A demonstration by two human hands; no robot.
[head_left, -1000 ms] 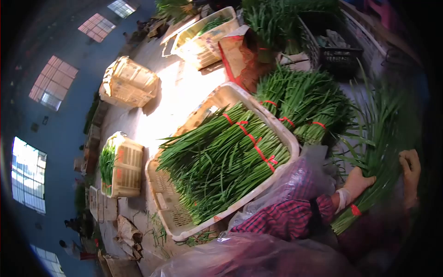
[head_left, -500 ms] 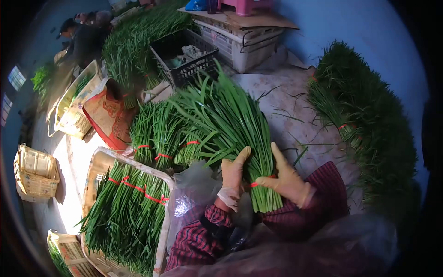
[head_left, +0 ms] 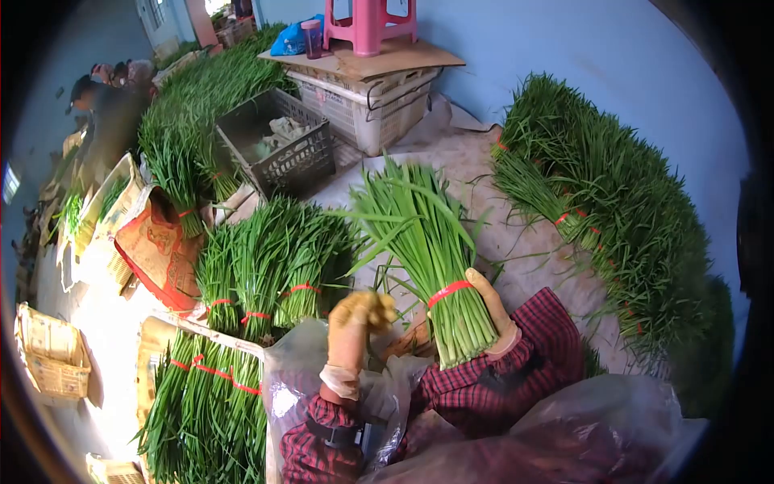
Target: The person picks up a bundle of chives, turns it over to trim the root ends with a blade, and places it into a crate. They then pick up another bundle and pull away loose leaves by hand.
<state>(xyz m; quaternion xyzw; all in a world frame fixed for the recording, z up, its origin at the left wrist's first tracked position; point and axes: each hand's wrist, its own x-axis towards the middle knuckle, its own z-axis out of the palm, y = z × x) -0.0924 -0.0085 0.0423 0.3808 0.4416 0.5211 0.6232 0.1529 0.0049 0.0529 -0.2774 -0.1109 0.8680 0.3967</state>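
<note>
My right hand [head_left: 493, 310], in a pale glove, is closed around the lower part of a bunch of Chinese chives [head_left: 427, 242]. A red band [head_left: 450, 294] circles the stems, and the leaves fan up and to the left. To the left of this bunch, apart from it, my left hand [head_left: 359, 319] is raised with its gloved fingers curled in. Thin dark strands show just below those fingers, but what they hold, if anything, is hidden. Three banded chive bunches [head_left: 258, 266] stand close by on the left.
A crate [head_left: 254, 352] of banded chives is at lower left. Behind it lies a red-and-tan sack [head_left: 165, 250]. A dark crate [head_left: 282, 153] and a white crate [head_left: 379, 109] bearing a pink stool [head_left: 367, 32] stand farther back. More chives [head_left: 597, 194] line the blue wall. People are at far left.
My left hand has come off the bunch and moved left and down, its fingers curling. The red band now sits higher on the stems, with the bunch in my right hand alone. The view has shifted.
</note>
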